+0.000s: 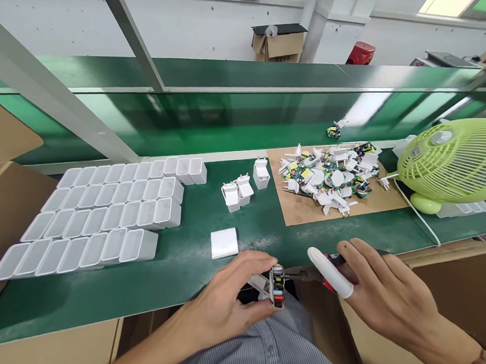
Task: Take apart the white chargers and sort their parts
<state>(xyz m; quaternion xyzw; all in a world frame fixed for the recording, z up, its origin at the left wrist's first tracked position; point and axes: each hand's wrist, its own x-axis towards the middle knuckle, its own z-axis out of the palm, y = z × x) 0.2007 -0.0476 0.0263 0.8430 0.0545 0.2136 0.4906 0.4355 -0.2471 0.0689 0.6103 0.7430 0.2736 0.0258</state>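
Observation:
My left hand [229,301] grips a small circuit board [278,287] by its edges, with a white plastic plug part attached on the palm side. Colourful components on the board face right. My right hand [392,291] is closed around a pair of pliers [308,273] with red and black handles; a white finger cot [330,271] covers one digit. The pliers' narrow jaws reach the components on the board; whether they grip one cannot be made out. Just beyond my left hand lies a flat white block [224,243] on the green bench.
Rows of white plastic cases [117,217] stand at left. Several white plug housings [237,192] sit mid-bench. A heap of circuit boards with plugs [333,176] covers a cardboard sheet [296,214]. A green fan [451,161] stands at right, its white cord [420,218] running over the bench edge.

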